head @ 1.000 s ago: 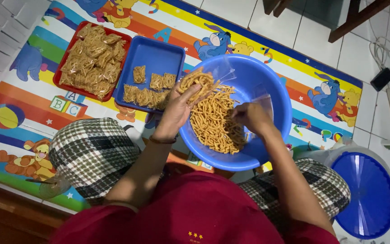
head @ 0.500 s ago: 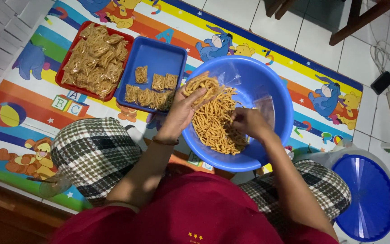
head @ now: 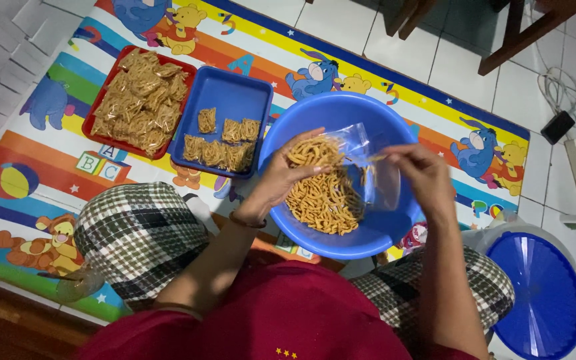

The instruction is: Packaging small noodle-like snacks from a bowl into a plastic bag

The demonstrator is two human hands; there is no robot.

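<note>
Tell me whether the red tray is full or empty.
Full: the red tray is covered almost edge to edge with bagged snack packets.

A small clear plastic bag (head: 368, 167) hangs open and upright above the blue basin (head: 301, 127), pinched at its mouth. Golden fried snack sticks (head: 325, 200) lie heaped on the basin's floor, and a cupped handful (head: 311, 152) sits just left of the bag's mouth.

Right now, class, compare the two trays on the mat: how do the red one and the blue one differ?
The red tray is heaped almost full of snack packets; the blue tray holds only a few, with much bare bottom showing. The red tray lies farther from the left hand; the blue tray sits next to the blue basin. Both are rectangular, lie flat on the mat, and hold the same golden snacks.
</note>
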